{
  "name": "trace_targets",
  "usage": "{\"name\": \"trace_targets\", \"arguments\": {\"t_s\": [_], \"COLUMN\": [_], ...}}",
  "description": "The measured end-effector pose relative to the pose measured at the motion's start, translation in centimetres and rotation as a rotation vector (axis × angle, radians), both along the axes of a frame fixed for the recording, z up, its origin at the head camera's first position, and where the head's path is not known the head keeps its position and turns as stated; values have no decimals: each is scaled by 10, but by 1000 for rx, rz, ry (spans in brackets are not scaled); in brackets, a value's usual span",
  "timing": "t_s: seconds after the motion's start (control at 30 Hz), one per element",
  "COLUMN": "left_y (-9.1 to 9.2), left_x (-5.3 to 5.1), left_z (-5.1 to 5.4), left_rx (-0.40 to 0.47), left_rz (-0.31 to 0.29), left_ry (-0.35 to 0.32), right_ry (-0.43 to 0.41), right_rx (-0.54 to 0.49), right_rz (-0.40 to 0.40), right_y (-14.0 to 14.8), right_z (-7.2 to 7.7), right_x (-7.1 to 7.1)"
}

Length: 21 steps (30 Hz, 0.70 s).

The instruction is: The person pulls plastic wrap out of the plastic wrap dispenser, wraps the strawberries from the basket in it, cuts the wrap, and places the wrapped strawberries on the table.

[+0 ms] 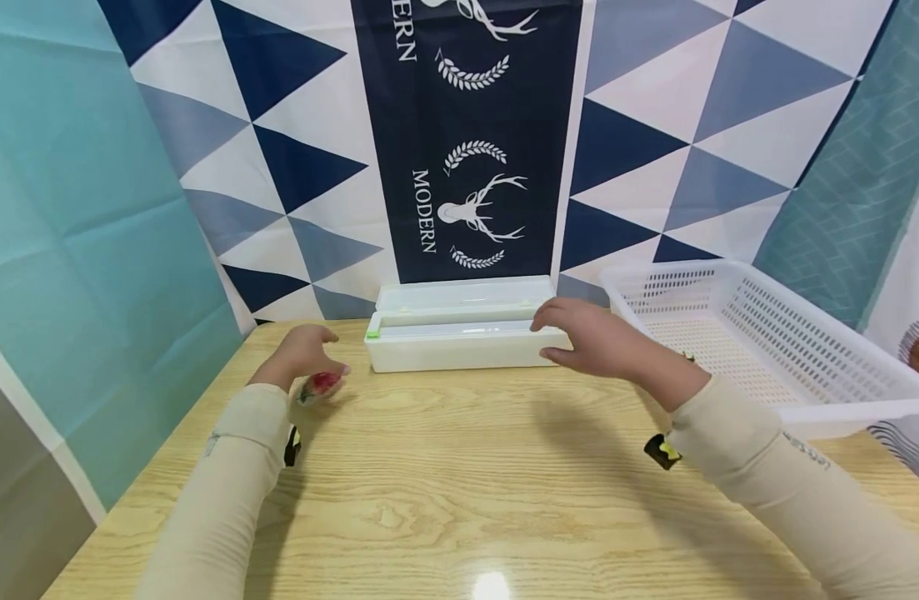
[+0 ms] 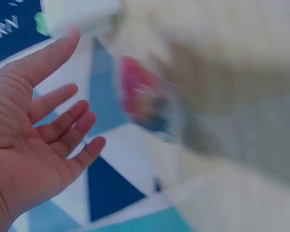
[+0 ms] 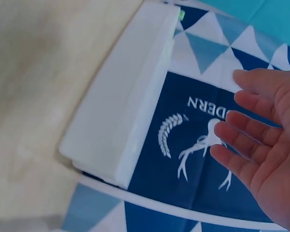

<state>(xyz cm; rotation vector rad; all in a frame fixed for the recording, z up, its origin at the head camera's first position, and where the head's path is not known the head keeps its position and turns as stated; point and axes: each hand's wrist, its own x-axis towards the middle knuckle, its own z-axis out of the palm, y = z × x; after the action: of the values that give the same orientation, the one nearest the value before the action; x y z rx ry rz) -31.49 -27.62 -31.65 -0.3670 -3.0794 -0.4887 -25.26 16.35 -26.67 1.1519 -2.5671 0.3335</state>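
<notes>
A long white box [image 1: 466, 353] with its lid raised stands at the back of the table; a green piece shows at its left end. My right hand [image 1: 597, 337] hovers at the box's right end, fingers relaxed and thumb apart, holding nothing; in the right wrist view the box [image 3: 118, 92] lies beside the hand [image 3: 261, 140]. Left of the box, my left hand [image 1: 300, 357] is over a small red and green thing in clear wrapping [image 1: 322, 383]. The left wrist view has this thing [image 2: 142, 96] blurred, apart from the loosely spread fingers.
A white perforated basket [image 1: 744, 333] stands on the right side of the wooden table [image 1: 429, 492]. Behind the table hangs a patterned cloth [image 1: 317, 167], with a teal curtain [image 1: 84, 208] on the left. Dark wrist straps show below both sleeves.
</notes>
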Motion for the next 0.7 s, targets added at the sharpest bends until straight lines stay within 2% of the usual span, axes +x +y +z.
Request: {"name": "trace_targets", "arguments": {"t_s": [0.07,0.17,0.3,0.37,0.53,0.7], "left_y": [11,25,43,51,69,79], "left_x": [-1,-7,-11,-15,-22,-32], "left_z": [12,24,33,35,33,30], "left_rx": [-26,-85,-105,-104,-97,-101], "left_rz": [-51,-119,-139,-149,-155,-192], "left_ry": [42,120,122,113,77,59], "right_ry": [-8,-67,-176,-222,-300,-345], "right_rx": [21,35,32,30,40,17], "right_rz": [-29,-107,-202,-234,-269,-296], "right_y": [2,5,6,6,3,0], "right_z": [8,17,13,6,-17,-30], "right_x": [-8,-23,-49,-62,-91,-107]}}
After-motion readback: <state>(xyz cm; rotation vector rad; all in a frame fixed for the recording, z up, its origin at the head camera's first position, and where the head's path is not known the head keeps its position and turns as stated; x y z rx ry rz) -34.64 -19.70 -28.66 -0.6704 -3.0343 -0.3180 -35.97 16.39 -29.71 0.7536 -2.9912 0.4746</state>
